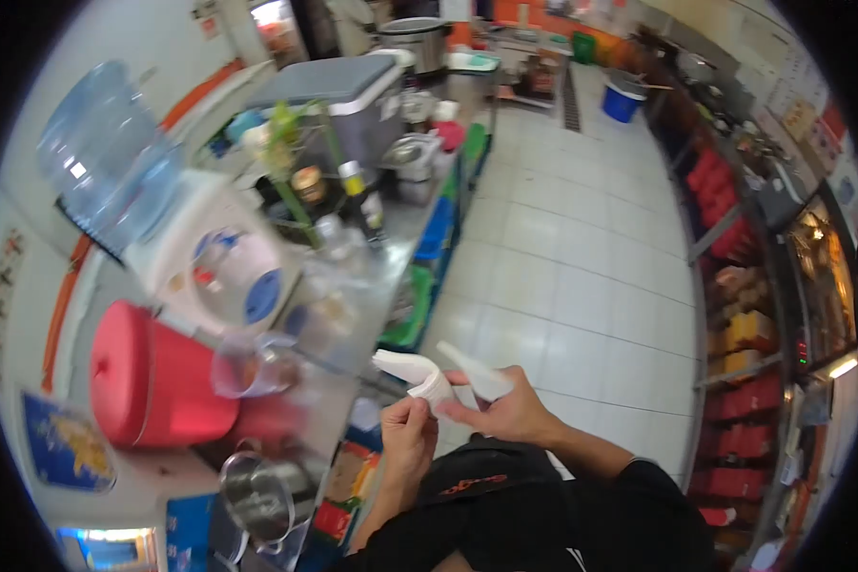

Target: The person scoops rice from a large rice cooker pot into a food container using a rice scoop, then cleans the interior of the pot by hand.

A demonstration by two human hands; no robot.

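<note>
A folded white paper or napkin is pinched between the fingertips of my left hand, in front of my body. Close beside it, my right hand is closed around a second white piece, which sticks up past the fingers. The right fingertips touch or nearly touch the folded piece. Motion blurs both white items, so their exact material cannot be made out.
A steel counter runs along the left, with a water dispenser, a red bucket, a clear jug, a metal pot and a grey cooler. Shelves line the right. A blue bucket stands on the tiled floor.
</note>
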